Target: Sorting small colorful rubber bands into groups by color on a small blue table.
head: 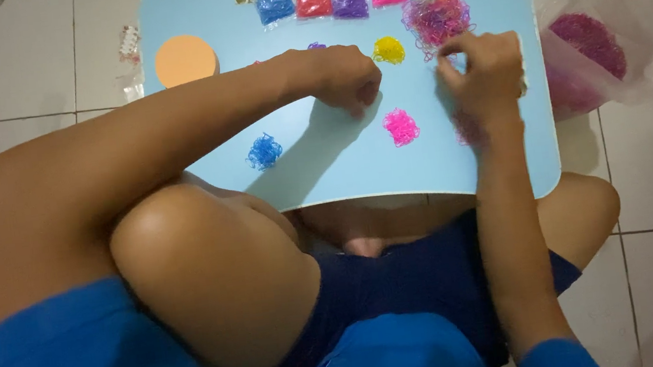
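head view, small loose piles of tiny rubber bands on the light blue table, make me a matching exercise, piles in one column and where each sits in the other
Column one:
1. small blue pile of tiny rubber bands
2. small yellow pile of tiny rubber bands
3. small pink pile of tiny rubber bands
4. large mixed pink and purple pile of tiny rubber bands

Column two:
A. just beyond the right hand
B. between the two hands, nearer the person
C. beside the left hand, towards the far edge
D. under the left forearm, near the table's front edge

Pairs: 1-D, 2-C, 3-B, 4-A
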